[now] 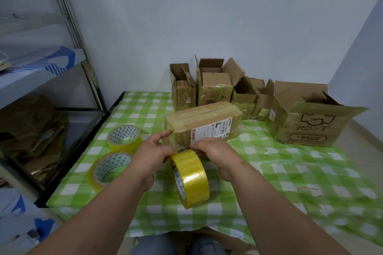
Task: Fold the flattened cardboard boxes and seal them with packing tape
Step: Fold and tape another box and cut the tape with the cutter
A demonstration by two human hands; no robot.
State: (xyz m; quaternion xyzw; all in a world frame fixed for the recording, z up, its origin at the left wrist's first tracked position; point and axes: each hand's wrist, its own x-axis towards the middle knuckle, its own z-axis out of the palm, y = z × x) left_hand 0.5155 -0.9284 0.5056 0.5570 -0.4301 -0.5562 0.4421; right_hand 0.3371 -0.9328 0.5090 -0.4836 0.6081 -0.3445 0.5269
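Note:
A closed cardboard box with a white shipping label lies on the green checked tablecloth, its top seam covered with tape. A yellow tape roll hangs on edge just in front of it, a clear strip running from the roll up to the box's near side. My left hand pinches that strip at the roll's top, forefinger touching the box's corner. My right hand grips the strip on the other side, close to the box's lower edge.
Two more tape rolls lie flat at the left of the table. Several opened boxes stand along the back wall, a larger one at right. A metal shelf with flattened cardboard stands left.

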